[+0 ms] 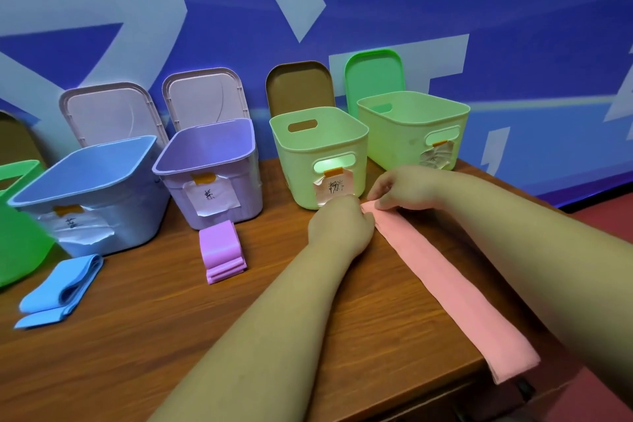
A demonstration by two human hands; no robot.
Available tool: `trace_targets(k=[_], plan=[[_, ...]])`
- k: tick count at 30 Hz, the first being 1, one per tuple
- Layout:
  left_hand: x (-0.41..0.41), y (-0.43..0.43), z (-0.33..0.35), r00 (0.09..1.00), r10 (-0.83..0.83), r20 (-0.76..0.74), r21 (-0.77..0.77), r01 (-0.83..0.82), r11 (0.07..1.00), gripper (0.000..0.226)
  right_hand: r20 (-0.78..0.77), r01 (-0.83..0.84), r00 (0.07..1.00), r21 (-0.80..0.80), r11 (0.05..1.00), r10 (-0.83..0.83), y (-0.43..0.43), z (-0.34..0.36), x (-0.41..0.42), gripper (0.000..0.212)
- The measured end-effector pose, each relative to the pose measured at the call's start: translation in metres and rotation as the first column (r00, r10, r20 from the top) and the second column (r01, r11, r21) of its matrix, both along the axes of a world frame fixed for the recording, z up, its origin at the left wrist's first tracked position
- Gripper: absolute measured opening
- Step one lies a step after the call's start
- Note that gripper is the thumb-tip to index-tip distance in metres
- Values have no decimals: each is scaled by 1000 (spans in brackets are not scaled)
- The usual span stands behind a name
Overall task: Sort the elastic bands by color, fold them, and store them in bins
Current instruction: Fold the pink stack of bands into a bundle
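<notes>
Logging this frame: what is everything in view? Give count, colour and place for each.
pink band: one, pink, laid flat along the table's right side
purple band: one, purple, folded, before the purple bin
blue band: one, blue, loosely folded, before the blue bin
blue bin: one, blue, open, left
purple bin: one, purple, open, beside the blue bin
middle green bin: one, pale green, behind the hands
right green bin: one, pale green, rightmost
green container: one, bright green, cut off at left edge
lids: at least four, pale pink, brown, green, leaning on the wall
paper labels: four, white, taped to bin fronts
table: one, brown wood
left hand: pinches the pink band's far end
right hand: pinches the same end
</notes>
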State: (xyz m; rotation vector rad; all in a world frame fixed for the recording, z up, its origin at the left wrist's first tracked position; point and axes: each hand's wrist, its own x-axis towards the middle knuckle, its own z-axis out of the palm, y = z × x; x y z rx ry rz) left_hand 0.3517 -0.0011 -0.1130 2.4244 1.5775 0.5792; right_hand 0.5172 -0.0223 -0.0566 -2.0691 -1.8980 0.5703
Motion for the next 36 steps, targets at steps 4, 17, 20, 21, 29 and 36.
trace_targets(k=[4,17,20,21,29,36], plan=[[-1,0,0,1000,-9,3,-3,9,1000,28,46,-18,999,7,1000,17,3,0,-5,13],[2,-10,7,979,-10,201,-133,37,990,34,-71,42,997,190,981,-29,-10,15,-8,7],[1,-10,9,965,10,263,-178,38,983,25,-134,70,990,259,963,-36,-15,19,-11,5],[0,-10,9,965,10,261,-179,38,983,22,-152,77,988,268,960,-37,-17,20,-12,5],[-6,-11,10,964,8,264,-117,24,993,4,-94,30,996,261,965,-5,-44,33,-14,10],[-14,-11,11,936,-66,345,-181,135,974,18,-64,4,998,220,976,10,-87,16,-9,10]])
